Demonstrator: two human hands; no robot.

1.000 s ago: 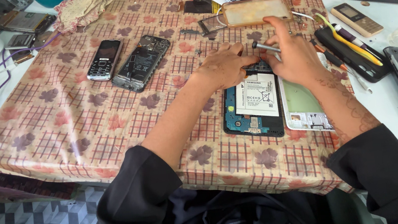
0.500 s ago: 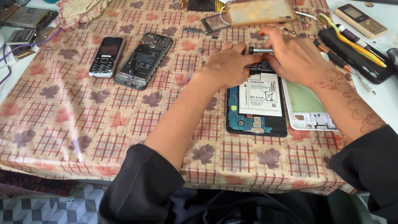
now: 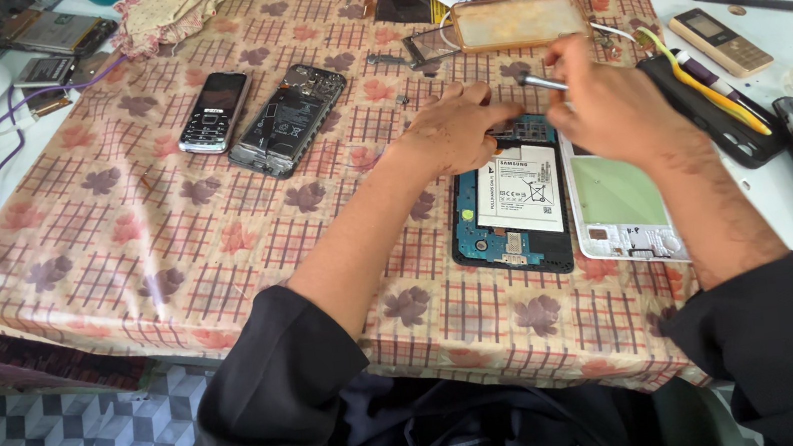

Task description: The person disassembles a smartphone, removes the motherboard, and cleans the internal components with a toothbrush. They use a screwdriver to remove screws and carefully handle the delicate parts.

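Opened phone (image 3: 507, 201): lies face down on the counter (image 3: 116, 237), centre right of the frame, back off, white battery exposed so the board can be reached.
Left hand (image 3: 451, 131): pressed flat on the phone's upper end, apparently to steady it; grip released, grasping nothing.
Right hand (image 3: 604, 107): grip clenched on a thin metal tool (image 3: 541, 83), tip angled toward the phone's top edge.
Back cover (image 3: 621, 205): set just beside the phone, right side.
Other handsets (image 3: 288, 120): parked upper left, well apart.

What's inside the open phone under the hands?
The open phone shows a white battery on a blue board. The left hand hides its top end.
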